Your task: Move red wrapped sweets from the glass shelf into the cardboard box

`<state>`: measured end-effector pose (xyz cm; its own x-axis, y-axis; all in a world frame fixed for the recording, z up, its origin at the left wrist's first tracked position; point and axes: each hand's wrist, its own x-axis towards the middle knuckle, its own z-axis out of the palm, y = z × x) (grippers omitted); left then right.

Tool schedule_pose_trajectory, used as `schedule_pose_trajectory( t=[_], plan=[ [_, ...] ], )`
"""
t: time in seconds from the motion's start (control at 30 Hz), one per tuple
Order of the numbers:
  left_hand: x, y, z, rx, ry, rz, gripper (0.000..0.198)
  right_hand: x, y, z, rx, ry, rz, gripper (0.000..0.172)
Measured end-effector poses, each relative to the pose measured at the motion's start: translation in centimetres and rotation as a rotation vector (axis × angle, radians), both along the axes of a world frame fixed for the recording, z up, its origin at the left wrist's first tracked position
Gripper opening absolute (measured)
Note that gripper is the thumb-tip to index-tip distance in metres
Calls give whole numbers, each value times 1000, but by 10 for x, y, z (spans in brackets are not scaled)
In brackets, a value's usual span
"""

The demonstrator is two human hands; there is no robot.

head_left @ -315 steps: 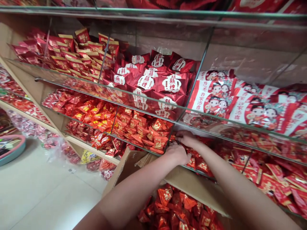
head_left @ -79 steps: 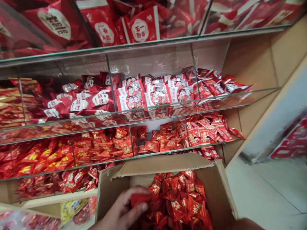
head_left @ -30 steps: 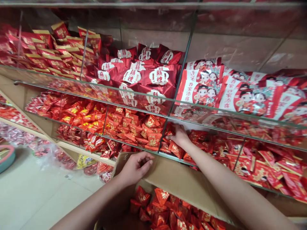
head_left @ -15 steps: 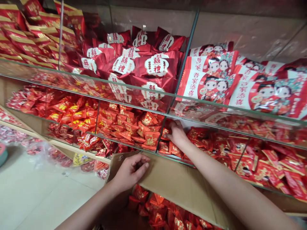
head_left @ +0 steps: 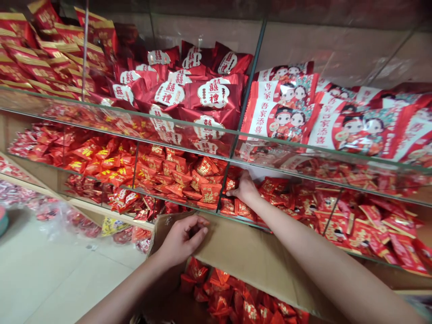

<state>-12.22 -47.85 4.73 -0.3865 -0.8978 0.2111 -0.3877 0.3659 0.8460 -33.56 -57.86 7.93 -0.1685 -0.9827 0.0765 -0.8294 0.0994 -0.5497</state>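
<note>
While the loosely curled left hand point(head_left: 185, 236) looks empty by the brown cardboard box point(head_left: 249, 249), the right hand point(head_left: 245, 189), grip unclear, seems to arrange shiny red foil packets point(head_left: 246, 210) in the glass-fronted compartment point(head_left: 270, 174), next needing gentle levelling.

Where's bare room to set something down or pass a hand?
Pale tiled floor, between clear plastic bags and left forearm. A hand might squeeze into the narrow gap beside the right hand, above red foil packets. Crowded: clear glass shelf above; brown cardboard box, heaped with red pouches.

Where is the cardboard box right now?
In the head view, the cardboard box is at bottom centre, below the glass-fronted shelves, the left hand over its left part.
</note>
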Motion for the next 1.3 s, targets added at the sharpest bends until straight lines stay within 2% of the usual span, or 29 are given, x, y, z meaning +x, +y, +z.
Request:
schedule_pose_trajectory(
  t=[0.3,0.43,0.6,0.73,0.87,0.93,1.03,1.1,1.2,1.3],
  plan=[
    [-4,1,7,-8,-13,9,18,-3,-2,-2,-38,117,48,51],
    [-4,1,5,-22,-5,8,17,-6,-1,0,17,193,110,49],
    [-5,0,0,-47,-11,-11,18,0,1,1,-12,296,119,41],
    [-5,2,1,-58,-39,-12,18,-3,5,12,-26,315,172,39],
    [-4,6,5,-77,-76,-22,18,-20,18,32,-40,321,256,19],
    [-4,6,7,-78,-88,-20,17,-29,27,38,3,256,358,22],
    [-5,6,9,-85,-112,-26,17,-37,43,37,126,147,538,47],
    [-5,5,9,-96,-130,-41,18,-37,51,31,131,184,558,54],
    [-3,2,13,-106,-169,-71,18,-37,56,23,69,249,530,47],
    [-3,0,25,-88,-181,-126,17,-42,58,23,44,112,519,38]
  ],
)
